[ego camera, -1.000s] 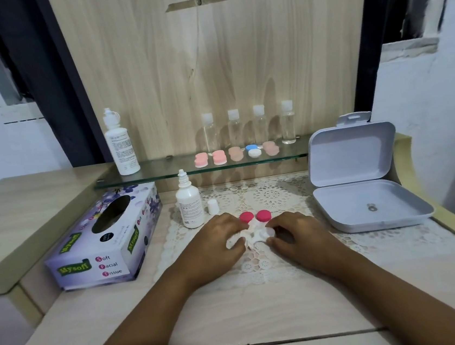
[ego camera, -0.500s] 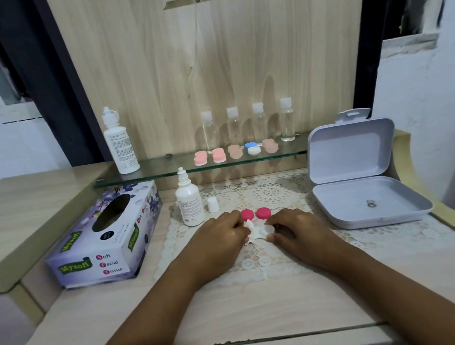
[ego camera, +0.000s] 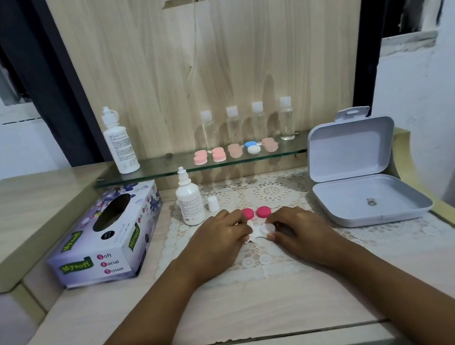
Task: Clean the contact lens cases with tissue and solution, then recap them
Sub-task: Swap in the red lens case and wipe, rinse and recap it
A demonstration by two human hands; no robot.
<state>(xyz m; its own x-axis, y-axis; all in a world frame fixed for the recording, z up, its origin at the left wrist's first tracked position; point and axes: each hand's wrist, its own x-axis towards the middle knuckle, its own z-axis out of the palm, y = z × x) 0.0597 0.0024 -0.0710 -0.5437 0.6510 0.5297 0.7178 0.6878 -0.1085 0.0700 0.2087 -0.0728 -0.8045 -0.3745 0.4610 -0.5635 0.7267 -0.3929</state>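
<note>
While both hands are resting on the white lace mat [ego camera: 271,195] over the pale wooden tabletop [ego camera: 236,307], the left hand [ego camera: 220,241] is curling its fingers onto a crumpled white tissue [ego camera: 253,234] and the right hand [ego camera: 304,231] is pinching the round white plastic contact lens case [ego camera: 266,228]. Fingertips are hiding most of both, so where tissue ends and case begins is hard to make out. Two round pink caps [ego camera: 263,211] are lying just behind the case, and the small white solution bottle [ego camera: 189,205] is standing uncapped, its white cap [ego camera: 213,203] just beside it.
</note>
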